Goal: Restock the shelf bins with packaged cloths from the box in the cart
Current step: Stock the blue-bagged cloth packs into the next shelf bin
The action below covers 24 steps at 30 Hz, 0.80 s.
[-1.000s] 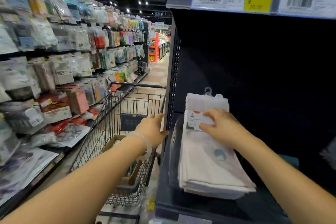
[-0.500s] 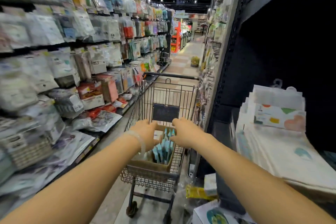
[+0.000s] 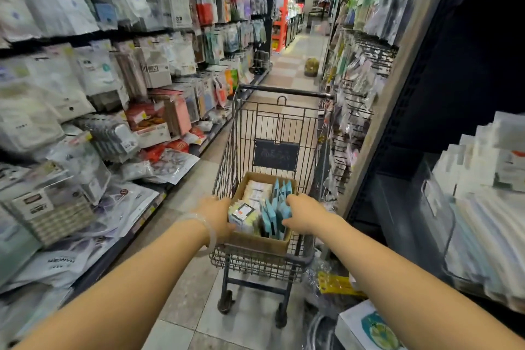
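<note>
While the left hand (image 3: 217, 217) rests spread on the box (image 3: 257, 243) in the cart (image 3: 272, 122), the right hand (image 3: 304, 217) grips blue packaged cloths (image 3: 274, 213).

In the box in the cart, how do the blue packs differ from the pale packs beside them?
The blue packs are light blue and fill the right side of the box, by the right hand. The pale packs are whitish with printed labels and fill the left side, by the left hand. Both sorts stand on edge in rows.
</note>
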{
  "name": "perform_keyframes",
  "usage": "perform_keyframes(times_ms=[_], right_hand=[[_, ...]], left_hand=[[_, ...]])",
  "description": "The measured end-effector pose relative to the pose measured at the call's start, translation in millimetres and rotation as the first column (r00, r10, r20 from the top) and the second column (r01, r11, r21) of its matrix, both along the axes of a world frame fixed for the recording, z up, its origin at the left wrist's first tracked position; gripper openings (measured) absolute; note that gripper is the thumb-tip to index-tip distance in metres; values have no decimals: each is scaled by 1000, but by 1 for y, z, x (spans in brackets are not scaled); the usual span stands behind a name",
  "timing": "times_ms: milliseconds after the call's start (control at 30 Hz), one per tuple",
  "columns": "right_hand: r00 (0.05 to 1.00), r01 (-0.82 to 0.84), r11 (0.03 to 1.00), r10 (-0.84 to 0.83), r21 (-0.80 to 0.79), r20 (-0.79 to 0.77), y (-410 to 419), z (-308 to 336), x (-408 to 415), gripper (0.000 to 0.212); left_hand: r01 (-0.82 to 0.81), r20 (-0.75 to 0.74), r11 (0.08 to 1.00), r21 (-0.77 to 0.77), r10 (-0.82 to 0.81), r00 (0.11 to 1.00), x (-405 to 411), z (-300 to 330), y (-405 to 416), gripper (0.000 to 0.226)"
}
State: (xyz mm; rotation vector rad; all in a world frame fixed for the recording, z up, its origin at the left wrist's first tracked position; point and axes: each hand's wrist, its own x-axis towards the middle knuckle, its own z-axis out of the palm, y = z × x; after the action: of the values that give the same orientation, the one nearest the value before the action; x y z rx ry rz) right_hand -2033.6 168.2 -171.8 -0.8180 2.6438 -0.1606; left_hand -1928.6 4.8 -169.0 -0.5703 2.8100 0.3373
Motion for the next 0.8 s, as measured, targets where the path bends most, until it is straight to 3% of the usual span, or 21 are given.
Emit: perform_keyframes(times_ms=[333,467,633,800], right_hand=[[991,46,999,-49,19,125,-54,-78,-99,51],[975,74,996,-83,54,205,-80,-128,-150,66],[912,73,991,-113,115,395,-100,-196,-191,102],[894,150,984,-177,96,411,-119,-246,-213,115]], left_hand=[[-9,55,996,91,3,998,-92,-57,-45,66],[-34,140,986,163,11,990,-143,-92,-71,62],[-58,195,975,216,15,981,-205,-137,-99,59],[-91,280,956,280,10,960,-251,-177,-114,57]])
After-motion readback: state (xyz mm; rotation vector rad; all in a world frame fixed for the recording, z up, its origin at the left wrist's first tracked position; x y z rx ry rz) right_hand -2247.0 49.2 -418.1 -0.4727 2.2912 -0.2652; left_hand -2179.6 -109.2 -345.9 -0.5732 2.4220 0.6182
